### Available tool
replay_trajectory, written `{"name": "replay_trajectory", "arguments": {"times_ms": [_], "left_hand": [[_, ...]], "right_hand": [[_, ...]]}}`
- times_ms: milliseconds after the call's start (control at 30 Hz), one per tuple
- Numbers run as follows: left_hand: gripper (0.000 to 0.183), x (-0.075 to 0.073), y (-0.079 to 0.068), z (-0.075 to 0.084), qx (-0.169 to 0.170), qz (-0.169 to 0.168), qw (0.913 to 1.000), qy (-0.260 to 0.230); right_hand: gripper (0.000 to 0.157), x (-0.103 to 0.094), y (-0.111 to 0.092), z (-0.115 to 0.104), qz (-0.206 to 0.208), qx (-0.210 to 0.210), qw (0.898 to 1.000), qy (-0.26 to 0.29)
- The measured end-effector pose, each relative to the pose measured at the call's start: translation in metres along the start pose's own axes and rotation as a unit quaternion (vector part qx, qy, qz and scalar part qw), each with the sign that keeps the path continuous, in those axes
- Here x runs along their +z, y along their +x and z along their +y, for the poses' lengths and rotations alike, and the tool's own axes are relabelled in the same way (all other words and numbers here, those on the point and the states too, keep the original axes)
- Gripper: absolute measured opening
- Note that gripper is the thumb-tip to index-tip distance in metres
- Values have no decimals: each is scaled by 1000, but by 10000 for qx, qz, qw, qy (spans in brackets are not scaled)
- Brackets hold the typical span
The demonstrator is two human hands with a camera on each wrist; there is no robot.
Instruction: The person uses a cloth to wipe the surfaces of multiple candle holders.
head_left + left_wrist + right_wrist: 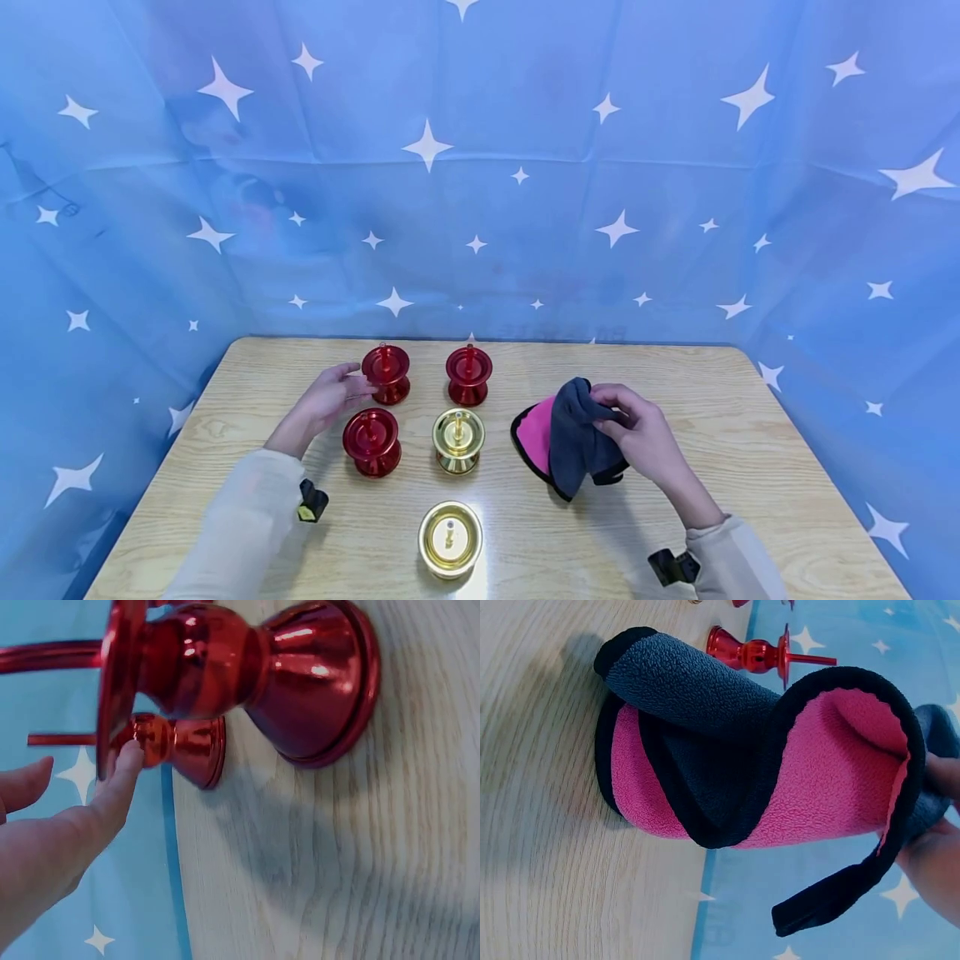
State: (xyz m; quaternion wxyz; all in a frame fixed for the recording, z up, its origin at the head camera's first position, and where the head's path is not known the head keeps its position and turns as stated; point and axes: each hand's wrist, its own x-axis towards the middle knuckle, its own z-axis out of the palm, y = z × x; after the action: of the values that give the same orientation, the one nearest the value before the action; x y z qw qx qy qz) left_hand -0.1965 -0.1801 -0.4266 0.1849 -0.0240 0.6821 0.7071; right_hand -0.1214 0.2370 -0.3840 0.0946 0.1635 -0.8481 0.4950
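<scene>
My left hand (337, 398) reaches beside the back-left red candle holder (386, 375), its fingers extended and the fingertips right at the stem below the dish. Nearer the front stands another red candle holder (372, 442), large in the left wrist view. With thumb and fingers my right hand (637, 429) pinches a cloth (581, 442), grey on one side, pink on the other, edged in black. The cloth hangs in folds, its lower part on the table; a black loop tab (817, 900) sticks out from it in the right wrist view.
A third red candle holder (469, 377) stands at the back middle. Two gold candle holders (459, 442) stand in front of it, the nearer one (450, 542) close to the front. The wooden table (750, 467) ends at a blue star-patterned curtain (525, 275).
</scene>
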Motion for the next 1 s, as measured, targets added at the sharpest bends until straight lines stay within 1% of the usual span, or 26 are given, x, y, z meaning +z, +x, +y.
{"name": "replay_trajectory", "arguments": {"times_ms": [67,133,233,300,367,500,633,733,833,933,1000], "left_hand": [[52,2,-1,0,-20,191,9998,-52],[50,3,-3,0,-69,475,9988,-108],[47,1,-6,2,-117,990,9945,-317],[45,-1,-8,5,-113,1253,9914,-354],[43,-3,-11,8,-65,1406,9894,-358],[41,-2,-19,19,103,1555,9874,-258],[40,5,-28,35,343,1574,9865,-300],[39,16,-36,50,518,1417,9882,-259],[38,31,-45,65,700,1168,9905,-180],[37,51,-53,77,880,930,9917,-121],[35,65,-57,82,946,783,9924,-62]], "right_hand": [[28,0,0,0,-10,11,10000,-3],[28,1,0,0,-19,26,10000,-4],[28,1,0,0,-28,31,10000,-29],[28,1,0,0,-32,27,10000,-50],[28,1,0,-1,-27,19,10000,-78],[28,0,1,-3,-30,-25,9999,-154],[28,0,3,-7,-53,-108,9998,-182],[29,-1,5,-12,-54,-168,9998,-108],[30,-1,7,-19,-47,-297,9995,33],[32,-1,9,-28,-26,-476,9987,196],[33,0,11,-36,-3,-632,9976,296]]}}
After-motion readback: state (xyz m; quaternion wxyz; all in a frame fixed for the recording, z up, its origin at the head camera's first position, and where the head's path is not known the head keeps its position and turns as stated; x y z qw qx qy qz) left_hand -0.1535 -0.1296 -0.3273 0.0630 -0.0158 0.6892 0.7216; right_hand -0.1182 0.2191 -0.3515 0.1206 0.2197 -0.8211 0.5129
